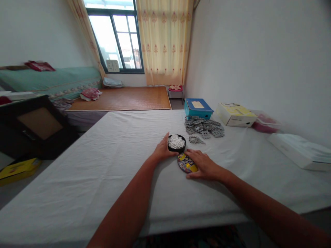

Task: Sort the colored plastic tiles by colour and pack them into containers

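Note:
A round black tin [169,148] full of small white pieces [176,141] stands on the white-covered table. My left hand [162,148] curls around its left side, thumb at the near edge and fingers at the far left. Just in front of the tin is a round lid [186,163] with a yellow and purple print. My right hand [203,164] grips the lid from the right, its fingers over the upper edge and its thumb at the lower edge. Beyond both hands lies a heap of grey interlocking plates [203,126], with a few loose ones [196,139] nearer to me.
A blue box [198,109], a yellow and white box [236,115], a lidded container with red contents [266,122] and a white tissue box [301,151] line the wall side. The white cloth [103,165] covers the table, whose near edge runs below my arms.

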`<state>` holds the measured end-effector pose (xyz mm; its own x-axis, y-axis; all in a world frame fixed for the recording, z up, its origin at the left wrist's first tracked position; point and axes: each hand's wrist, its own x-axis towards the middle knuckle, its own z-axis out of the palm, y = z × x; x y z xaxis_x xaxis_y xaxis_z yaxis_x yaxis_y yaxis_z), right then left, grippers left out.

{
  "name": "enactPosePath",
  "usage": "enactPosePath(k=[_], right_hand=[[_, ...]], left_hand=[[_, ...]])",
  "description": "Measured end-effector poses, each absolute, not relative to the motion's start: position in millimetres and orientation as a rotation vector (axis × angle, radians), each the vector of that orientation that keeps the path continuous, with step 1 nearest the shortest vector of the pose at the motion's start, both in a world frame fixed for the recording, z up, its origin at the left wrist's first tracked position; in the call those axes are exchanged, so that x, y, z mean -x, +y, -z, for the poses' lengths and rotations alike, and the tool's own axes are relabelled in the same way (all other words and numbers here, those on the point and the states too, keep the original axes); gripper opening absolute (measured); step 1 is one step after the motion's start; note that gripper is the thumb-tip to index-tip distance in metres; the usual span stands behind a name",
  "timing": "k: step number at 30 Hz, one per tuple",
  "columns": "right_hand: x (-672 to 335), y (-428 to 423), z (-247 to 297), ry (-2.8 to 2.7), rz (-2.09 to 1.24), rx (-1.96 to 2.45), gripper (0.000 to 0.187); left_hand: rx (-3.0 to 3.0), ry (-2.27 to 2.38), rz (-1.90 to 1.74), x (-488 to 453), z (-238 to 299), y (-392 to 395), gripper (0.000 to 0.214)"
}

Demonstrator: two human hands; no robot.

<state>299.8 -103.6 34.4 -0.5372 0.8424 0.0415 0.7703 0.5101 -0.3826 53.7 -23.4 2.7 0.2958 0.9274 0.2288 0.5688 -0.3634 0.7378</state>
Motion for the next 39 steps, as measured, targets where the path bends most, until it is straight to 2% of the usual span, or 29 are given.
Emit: enactPosePath(k=[6, 11, 16, 22, 28, 33, 36, 39], right_hand=[[-324.2, -83.5, -69.3, -2.407, -0.713, 1.241, 0.07], [-291.6, -39.3, -75.3, -2.28, -0.362, 1.225, 0.07], [-255.4, -17.7, -49.8, -2.407, -0.263, 1.151, 0.065], [-254.4, -20.4, -30.1, -2.401, -0.153, 1.198, 0.07], [-249.4, -29.9, -16.6, -2.438, -0.021, 1.178, 0.071], [-249.9, -32.3, -19.9, -2.467, -0.039, 1.121, 0.08], [-271.7, -35.9, -28.2, -2.384, -0.03, 1.14, 0.082], [-329.4, -39.2, -38.5, -2.239, 0.027, 1.248, 0.08]], left_hand=[[-2.015, 1.285, -0.892, -53.1, -3.1, -24.9, 0.124], [-1.986, 1.232, -0.878, -54.0, -2.4, -26.7, 0.127], [-1.966, 1.196, -0.88, -53.2, -0.5, -26.2, 0.128], [-1.987, 1.216, -0.878, -53.7, 2.7, -23.8, 0.127], [-2.067, 1.226, -0.886, -51.9, 1.6, -23.2, 0.116], [-2.13, 1.133, -0.867, -46.7, 3.4, -19.3, 0.11], [-2.12, 1.12, -0.884, -43.7, 5.7, -13.9, 0.106], [-2.11, 1.164, -0.922, -41.7, 7.3, -8.5, 0.091]])
